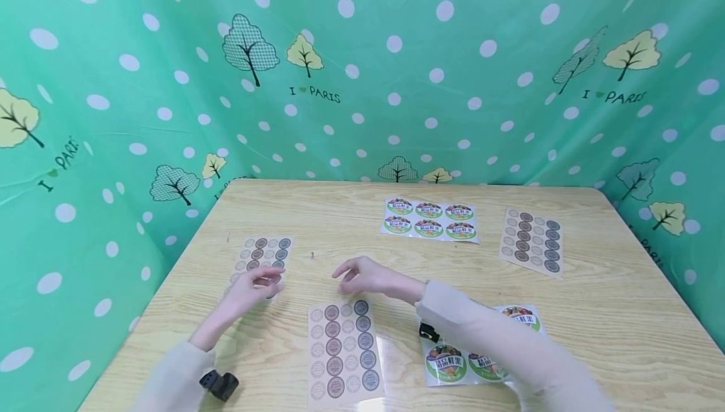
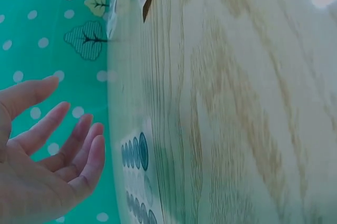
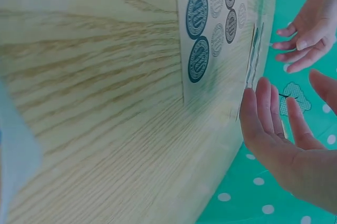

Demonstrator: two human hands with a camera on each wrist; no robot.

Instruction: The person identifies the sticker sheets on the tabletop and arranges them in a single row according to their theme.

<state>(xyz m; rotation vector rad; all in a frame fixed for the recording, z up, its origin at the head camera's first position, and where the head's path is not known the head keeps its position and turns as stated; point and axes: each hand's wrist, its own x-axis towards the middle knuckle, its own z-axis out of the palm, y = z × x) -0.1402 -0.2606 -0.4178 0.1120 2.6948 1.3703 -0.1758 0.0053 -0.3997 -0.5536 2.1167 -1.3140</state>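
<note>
Your table has light wood-grain surface, and green curtain with white dots and printed trees hangs behind it and along its sides. Both your hands are raised with relaxed, parted fingers, holding nothing: left hand partly covers one sticker sheet in head view, right hand is near the middle sheet's far edge.

On the tabletop, the left sheet lies partly behind the left hand; the middle sheet lies nearer, right of it, before the right hand; the front-right sheet lies partly beneath the right sleeve; farther back, the rear sheet lies left of the far-right sheet; a cloth hangs behind
</note>
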